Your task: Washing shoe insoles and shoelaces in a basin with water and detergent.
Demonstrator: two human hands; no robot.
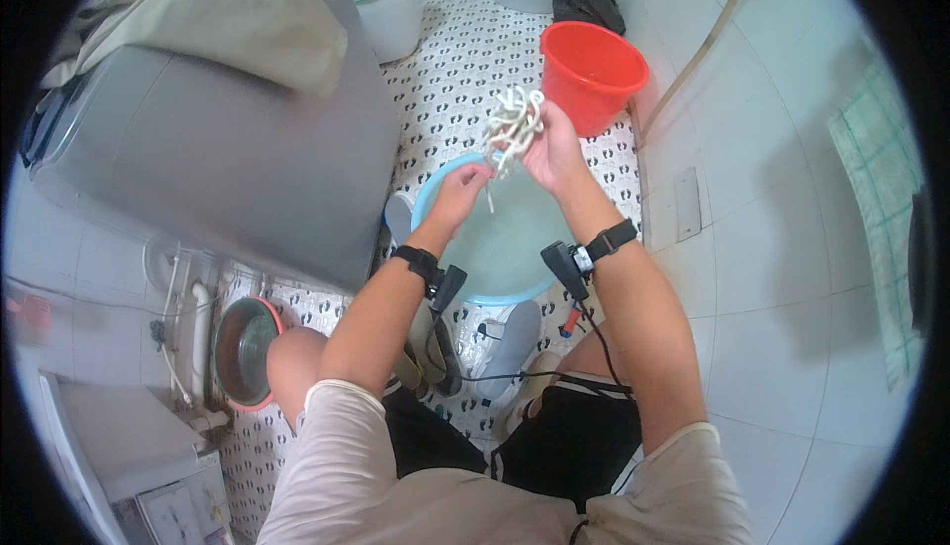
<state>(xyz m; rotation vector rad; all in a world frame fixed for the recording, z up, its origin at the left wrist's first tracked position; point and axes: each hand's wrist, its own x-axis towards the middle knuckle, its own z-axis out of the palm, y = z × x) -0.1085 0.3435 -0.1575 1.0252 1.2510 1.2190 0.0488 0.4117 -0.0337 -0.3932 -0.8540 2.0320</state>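
My right hand [555,150] holds a bundle of white cords, probably shoelaces [513,124], above the far part of a light-blue plastic basin [423,200]. At the bundle's lower left, my left hand [464,190] pinches a cord with thumb and fingers, and a short cord end hangs below it. Cloudy water [497,248] fills part of the basin. Below the basin, a grey insole or shoe [516,337] lies on the floor between my feet. Each wrist wears a black strap with a small cabled device.
A red bucket [594,78] stands beyond the basin at the right wall. To the left is a large grey appliance [245,152] with cloth [245,18] draped over it. A smaller basin [249,352] sits near the pipes at lower left; a toilet [393,18] stands at the back.
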